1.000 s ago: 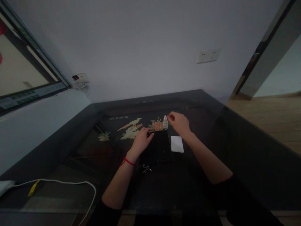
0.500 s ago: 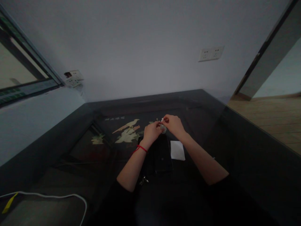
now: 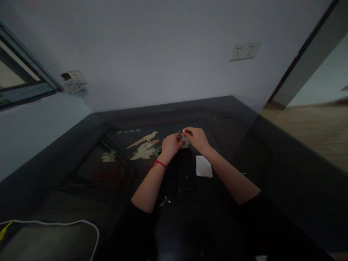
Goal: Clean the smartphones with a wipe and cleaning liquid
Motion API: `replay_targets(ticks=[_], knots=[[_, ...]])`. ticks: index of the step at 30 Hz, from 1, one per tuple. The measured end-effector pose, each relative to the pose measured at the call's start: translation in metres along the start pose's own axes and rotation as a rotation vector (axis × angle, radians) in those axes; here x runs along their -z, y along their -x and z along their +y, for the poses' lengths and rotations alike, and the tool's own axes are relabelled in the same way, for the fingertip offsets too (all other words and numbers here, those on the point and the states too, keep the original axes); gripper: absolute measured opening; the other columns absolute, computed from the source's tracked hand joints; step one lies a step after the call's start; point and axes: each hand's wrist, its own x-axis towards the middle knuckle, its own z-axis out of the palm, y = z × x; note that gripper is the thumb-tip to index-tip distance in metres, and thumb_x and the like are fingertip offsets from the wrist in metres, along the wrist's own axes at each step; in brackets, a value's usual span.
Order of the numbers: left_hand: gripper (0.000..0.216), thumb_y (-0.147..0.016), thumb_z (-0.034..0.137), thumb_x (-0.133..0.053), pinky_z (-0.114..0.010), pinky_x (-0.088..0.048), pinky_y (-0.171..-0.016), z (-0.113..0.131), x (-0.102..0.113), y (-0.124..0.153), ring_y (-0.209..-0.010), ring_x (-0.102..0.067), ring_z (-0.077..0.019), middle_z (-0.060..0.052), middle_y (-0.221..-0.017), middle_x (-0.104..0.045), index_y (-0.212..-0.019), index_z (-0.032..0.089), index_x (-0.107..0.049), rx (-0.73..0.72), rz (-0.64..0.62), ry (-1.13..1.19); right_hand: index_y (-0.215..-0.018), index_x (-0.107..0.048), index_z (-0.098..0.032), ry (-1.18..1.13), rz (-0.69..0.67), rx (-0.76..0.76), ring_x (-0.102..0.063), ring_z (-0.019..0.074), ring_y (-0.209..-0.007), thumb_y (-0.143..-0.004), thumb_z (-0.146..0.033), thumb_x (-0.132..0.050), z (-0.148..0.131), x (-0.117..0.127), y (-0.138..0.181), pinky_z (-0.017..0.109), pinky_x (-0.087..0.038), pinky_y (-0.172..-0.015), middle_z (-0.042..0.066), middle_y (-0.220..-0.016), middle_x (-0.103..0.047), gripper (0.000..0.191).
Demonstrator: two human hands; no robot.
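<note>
My left hand (image 3: pixel 171 144), with a red string at its wrist, has its fingers closed round the side of a small clear container (image 3: pixel 185 144). The container is at the far end of a dark, flat, phone-like case (image 3: pixel 187 177). My right hand (image 3: pixel 199 138) is beside it, thumb and finger pinched on a small white piece (image 3: pixel 183 131) just above the container. That piece is too small to name. A folded white tissue or paper (image 3: pixel 203 166) lies under my right forearm.
Small silvery metal pieces (image 3: pixel 165 201) lie near the case. The glossy black table (image 3: pixel 108 195) bears a bird-and-flower picture (image 3: pixel 145 146). At lower left runs a white cable (image 3: pixel 54 223) with a yellow tag. Wall sockets (image 3: pixel 244 51) are above the table.
The whole view has shifted slightly, so things appear a little higher and further left. My right fingertips with the white piece have risen slightly from the container; my left hand keeps its hold.
</note>
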Motion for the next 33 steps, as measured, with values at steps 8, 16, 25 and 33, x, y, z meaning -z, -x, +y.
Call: replay_targets(ticks=[8, 16, 25, 33], knots=[[0.027, -0.082, 0.032, -0.064, -0.027, -0.048, -0.082, -0.001, 0.0, 0.0, -0.095, -0.066, -0.0181, -0.005, -0.102, -0.073, -0.107, 0.022, -0.066, 0.0, -0.008, -0.011, -0.107, -0.068, -0.02, -0.079, 0.022, -0.045, -0.067, 0.0191, -0.093, -0.087, -0.028, -0.058, 0.003, -0.005, -0.002, 0.033, -0.049, -0.085, 0.007, -0.1, -0.073, 0.024], [0.024, -0.083, 0.032, -0.064, -0.027, -0.047, -0.077, 0.001, 0.0, 0.004, -0.092, -0.067, -0.0186, -0.004, -0.099, -0.073, -0.105, 0.022, -0.065, -0.035, 0.023, -0.033, -0.099, -0.071, -0.021, -0.168, 0.07, -0.06, -0.068, 0.0199, -0.094, -0.088, -0.028, -0.057, 0.007, -0.008, -0.003, 0.035, -0.049, -0.087, 0.005, -0.098, -0.074, 0.019], [0.022, -0.083, 0.033, -0.064, -0.026, -0.048, -0.078, 0.003, 0.0, 0.004, -0.094, -0.067, -0.0186, -0.003, -0.101, -0.073, -0.103, 0.024, -0.066, -0.006, 0.014, -0.052, -0.09, -0.072, -0.021, -0.313, 0.183, 0.07, -0.069, 0.02, -0.086, -0.085, -0.025, -0.058, 0.008, -0.005, -0.006, 0.032, -0.051, -0.082, 0.005, -0.092, -0.075, 0.016], [0.024, -0.083, 0.035, -0.064, -0.026, -0.048, -0.079, 0.004, 0.0, 0.005, -0.096, -0.067, -0.0179, -0.003, -0.103, -0.073, -0.104, 0.024, -0.065, -0.01, 0.02, -0.056, -0.082, -0.072, -0.019, -0.372, 0.278, 0.107, -0.069, 0.0199, -0.076, -0.081, -0.028, -0.058, 0.008, 0.0, -0.004, 0.031, -0.052, -0.074, 0.005, -0.083, -0.075, 0.017]])
